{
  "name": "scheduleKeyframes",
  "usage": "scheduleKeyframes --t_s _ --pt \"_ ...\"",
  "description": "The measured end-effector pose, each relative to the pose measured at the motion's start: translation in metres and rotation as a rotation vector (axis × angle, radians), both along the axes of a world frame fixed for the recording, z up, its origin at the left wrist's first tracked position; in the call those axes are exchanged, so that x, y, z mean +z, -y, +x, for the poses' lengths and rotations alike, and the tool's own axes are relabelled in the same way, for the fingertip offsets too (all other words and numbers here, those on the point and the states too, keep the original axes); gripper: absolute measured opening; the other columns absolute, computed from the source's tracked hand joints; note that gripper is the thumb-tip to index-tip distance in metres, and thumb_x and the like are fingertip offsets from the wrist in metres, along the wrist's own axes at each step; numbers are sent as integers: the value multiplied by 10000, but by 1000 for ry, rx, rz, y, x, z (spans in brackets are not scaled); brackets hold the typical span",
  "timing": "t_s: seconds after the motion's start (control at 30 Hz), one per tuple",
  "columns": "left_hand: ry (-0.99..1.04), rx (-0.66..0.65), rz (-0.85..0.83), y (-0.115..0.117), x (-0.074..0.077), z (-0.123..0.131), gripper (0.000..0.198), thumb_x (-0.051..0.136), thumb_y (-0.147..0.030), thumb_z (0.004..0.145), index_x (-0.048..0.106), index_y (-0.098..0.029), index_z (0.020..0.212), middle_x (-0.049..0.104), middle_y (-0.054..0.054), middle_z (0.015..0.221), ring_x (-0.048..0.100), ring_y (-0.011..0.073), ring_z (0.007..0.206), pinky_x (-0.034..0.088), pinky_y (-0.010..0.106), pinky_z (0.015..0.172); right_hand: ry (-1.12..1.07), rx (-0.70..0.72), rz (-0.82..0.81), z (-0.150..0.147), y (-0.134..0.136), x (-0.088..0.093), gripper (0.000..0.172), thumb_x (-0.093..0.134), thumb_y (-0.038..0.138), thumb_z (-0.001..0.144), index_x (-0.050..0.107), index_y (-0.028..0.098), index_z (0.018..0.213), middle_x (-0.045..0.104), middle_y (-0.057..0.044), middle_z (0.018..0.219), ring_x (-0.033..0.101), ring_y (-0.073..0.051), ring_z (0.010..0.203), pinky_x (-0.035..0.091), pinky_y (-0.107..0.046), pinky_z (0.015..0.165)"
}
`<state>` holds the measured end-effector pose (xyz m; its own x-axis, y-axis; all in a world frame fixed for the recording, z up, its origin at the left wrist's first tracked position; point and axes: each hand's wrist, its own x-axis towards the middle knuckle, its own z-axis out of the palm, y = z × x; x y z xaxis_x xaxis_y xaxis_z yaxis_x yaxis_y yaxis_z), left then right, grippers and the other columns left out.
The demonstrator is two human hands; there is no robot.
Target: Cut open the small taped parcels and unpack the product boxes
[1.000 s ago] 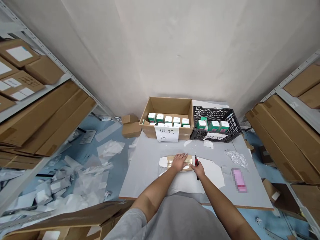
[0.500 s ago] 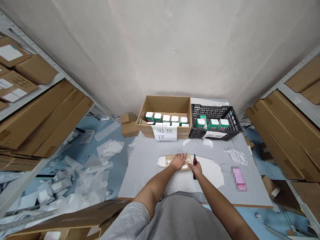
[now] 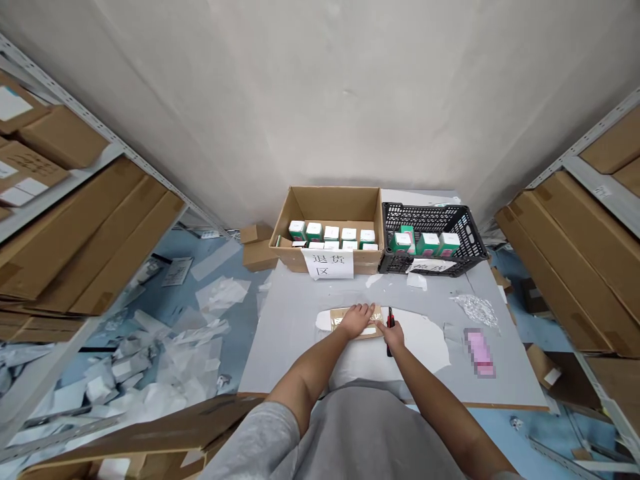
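A small flat cardboard box (image 3: 338, 318) with shiny tape lies on a sheet of white paper (image 3: 420, 337) at the near middle of the table. My left hand (image 3: 356, 321) rests over it, gripping it with fingers curled toward its far edge. At the box's right end is my right hand (image 3: 393, 335), closed around a red and black utility knife (image 3: 390, 320). The knife stands out above and below the fist, pointing away from me. My right thumb and fingertips touch or nearly touch the box; the exact contact is too small to tell.
Behind stand a cardboard carton (image 3: 285, 260) and a black plastic crate (image 3: 425, 215), both with green-and-white boxes (image 3: 429, 244). Crumpled clear plastic (image 3: 477, 310) and a blurred pink item (image 3: 479, 352) lie at right. Shelves of cartons (image 3: 115, 230) flank the table; paper scraps (image 3: 185, 360) litter the floor.
The view has shifted slightly. Both hands remain at the cardboard box, and the right still holds the utility knife, its fist barely moved.
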<state>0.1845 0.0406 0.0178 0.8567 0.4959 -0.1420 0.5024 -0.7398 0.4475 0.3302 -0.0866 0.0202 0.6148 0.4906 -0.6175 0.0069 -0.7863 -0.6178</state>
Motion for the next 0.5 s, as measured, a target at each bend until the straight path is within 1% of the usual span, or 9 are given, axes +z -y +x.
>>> scheduleKeyframes --t_s 0.07,0.17,0.23,0.3,0.4,0.5 --pt "-3 -15 -20 -4 -2 2 698 355 -594 1090 443 -161 1631 624 261 1361 594 401 1261 431 528 1086 27 15 -12 -1 0 0 569 781 679 784 610 218 1070 741 -51 866 744 -261 824 513 -281 613" --pt "-28 -58 -38 -6 -3 6 727 299 -596 1095 458 -112 1613 635 287 1326 605 422 1245 447 555 1065 81 48 -29 -1 0 3 540 749 683 810 607 237 1078 766 -79 999 759 -282 962 542 -289 684" --pt "-21 -53 -36 -3 -2 7 712 292 -565 1100 457 -99 1612 630 287 1343 586 427 1273 415 568 1109 100 68 -46 -1 1 5 523 731 684 823 605 245 1077 769 -92 1073 755 -293 1032 553 -301 739" --pt "17 -8 -28 4 -1 7 681 299 -526 1102 440 -117 1627 612 270 1402 541 422 1334 351 572 1175 103 79 -50 0 1 6 516 722 686 826 602 247 1069 768 -95 1102 749 -297 1052 555 -309 771" --pt "70 65 -20 14 1 6 669 326 -520 1095 405 -162 1655 573 238 1487 481 415 1393 291 564 1214 89 84 -31 0 1 6 525 731 681 815 603 240 1068 768 -83 1032 749 -289 986 546 -305 733" --pt "77 49 -14 16 5 3 742 412 -601 1061 374 -187 1676 552 221 1519 468 409 1400 290 540 1211 35 62 -19 1 0 5 550 742 686 808 598 226 1073 735 -48 866 734 -255 812 512 -282 624"
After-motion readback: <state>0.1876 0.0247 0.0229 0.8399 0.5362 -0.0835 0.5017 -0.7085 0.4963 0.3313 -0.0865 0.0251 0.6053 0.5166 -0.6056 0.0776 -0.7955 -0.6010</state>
